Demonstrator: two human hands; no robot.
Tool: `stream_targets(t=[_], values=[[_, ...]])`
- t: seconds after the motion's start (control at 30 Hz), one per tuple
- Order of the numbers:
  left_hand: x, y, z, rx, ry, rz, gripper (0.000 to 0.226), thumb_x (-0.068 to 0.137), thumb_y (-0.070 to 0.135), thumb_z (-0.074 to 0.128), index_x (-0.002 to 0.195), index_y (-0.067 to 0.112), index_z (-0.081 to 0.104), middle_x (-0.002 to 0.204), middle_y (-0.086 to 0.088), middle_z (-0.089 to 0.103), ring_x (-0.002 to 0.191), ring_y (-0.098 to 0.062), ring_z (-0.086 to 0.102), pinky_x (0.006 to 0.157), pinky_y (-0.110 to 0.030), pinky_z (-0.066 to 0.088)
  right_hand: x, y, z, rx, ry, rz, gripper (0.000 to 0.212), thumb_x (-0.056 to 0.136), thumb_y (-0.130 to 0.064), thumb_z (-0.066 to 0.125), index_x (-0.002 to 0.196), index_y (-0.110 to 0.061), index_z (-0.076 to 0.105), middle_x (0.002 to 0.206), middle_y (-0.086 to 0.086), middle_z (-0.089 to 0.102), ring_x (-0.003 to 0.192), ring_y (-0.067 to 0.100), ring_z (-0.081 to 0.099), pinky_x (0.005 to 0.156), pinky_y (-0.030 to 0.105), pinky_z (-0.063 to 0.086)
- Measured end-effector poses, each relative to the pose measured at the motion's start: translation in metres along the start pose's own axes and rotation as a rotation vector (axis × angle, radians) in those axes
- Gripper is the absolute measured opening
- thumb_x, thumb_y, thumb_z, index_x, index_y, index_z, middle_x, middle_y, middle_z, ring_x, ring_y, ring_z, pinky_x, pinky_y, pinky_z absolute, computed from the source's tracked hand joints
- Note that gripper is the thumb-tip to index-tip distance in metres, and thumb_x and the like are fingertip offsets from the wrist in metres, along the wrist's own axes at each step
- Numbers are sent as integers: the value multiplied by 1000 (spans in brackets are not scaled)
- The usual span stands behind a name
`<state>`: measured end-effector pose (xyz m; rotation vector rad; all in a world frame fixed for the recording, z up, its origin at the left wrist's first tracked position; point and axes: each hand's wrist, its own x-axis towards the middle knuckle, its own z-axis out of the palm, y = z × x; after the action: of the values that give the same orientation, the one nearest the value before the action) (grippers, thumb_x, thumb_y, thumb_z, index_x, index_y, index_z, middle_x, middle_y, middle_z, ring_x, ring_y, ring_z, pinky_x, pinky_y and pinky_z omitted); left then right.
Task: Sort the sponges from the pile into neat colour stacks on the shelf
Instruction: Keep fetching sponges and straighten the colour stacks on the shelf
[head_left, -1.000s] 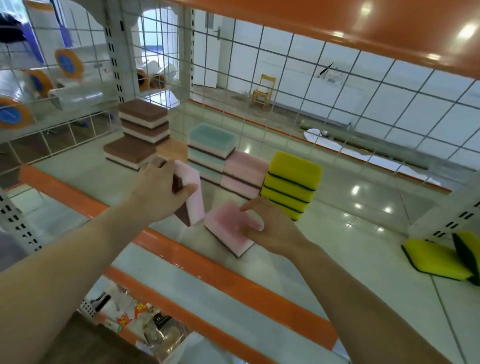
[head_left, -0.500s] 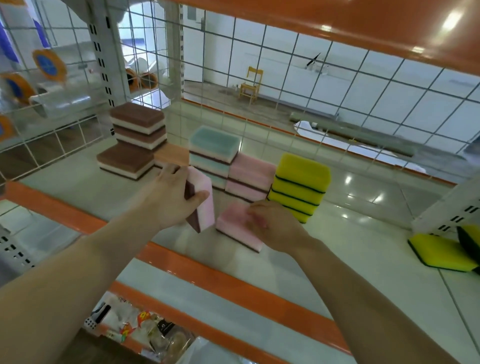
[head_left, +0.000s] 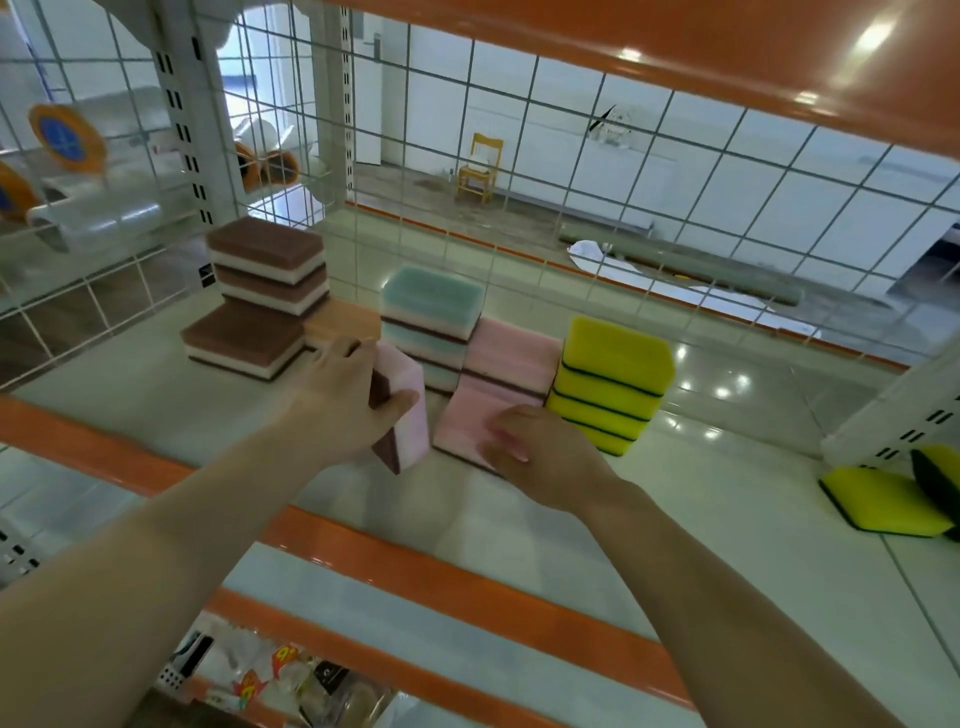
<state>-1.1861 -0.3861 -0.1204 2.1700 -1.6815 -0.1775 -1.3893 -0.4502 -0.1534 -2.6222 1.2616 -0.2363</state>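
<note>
Both hands sit farther back on the shelf (head_left: 675, 509) than a second ago, and the flat pink sponge (head_left: 467, 421) under the right hand (head_left: 540, 457) now touches the front of the pink stack (head_left: 511, 358), where earlier it lay apart from it nearer the orange front rail (head_left: 415, 561). The right hand's fingers curl over the near edge of this sponge and grip it against the shelf. The left hand (head_left: 348, 405) holds a second pink sponge (head_left: 402, 410) upright on its edge, thumb on the dark scrubbing side and fingers round the back, just left of the flat one; whether it touches the shelf I cannot tell.

Behind them the shelf carries its sorted rows. A yellow stack (head_left: 613, 384) stands just right of the pink stack, touching it. A teal stack (head_left: 431, 322) rises on the pink stack's left. One orange sponge (head_left: 343, 325) lies flat between the teal stack and the brown sponges (head_left: 260, 296), which form a taller stack at the back with a single one in front. At the far right edge, well apart, a loose yellow sponge (head_left: 883, 499) lies flat beside another propped on end. White wire mesh (head_left: 571, 171) closes the back of the shelf.
</note>
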Motion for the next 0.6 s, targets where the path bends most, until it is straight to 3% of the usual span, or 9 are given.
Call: stream_targets(t=[0.13,0.27,0.6], values=[[2,-4,0,-19,-11,5,64,88,46,55,136,8,38,136,-11,38,123,-28,39,97,-32,32,5,-1,2,-42,-8,14,52,92,-48,50,134,-18,48,139,-3,48,129,14,41,100,19,29],[4,-6,3,-33,-26,28,64,88,46,55,137,8,38,138,-10,37,127,-26,35,101,-28,26,8,-3,2,-52,3,36,51,92,-47,50,134,-19,48,138,-4,48,126,14,43,99,20,31],[5,-11,2,-31,-35,48,65,87,47,55,137,9,38,138,-9,38,126,-26,37,101,-31,29,8,-7,7,-98,21,68,51,92,-48,49,133,-18,49,136,0,49,124,18,44,100,24,32]])
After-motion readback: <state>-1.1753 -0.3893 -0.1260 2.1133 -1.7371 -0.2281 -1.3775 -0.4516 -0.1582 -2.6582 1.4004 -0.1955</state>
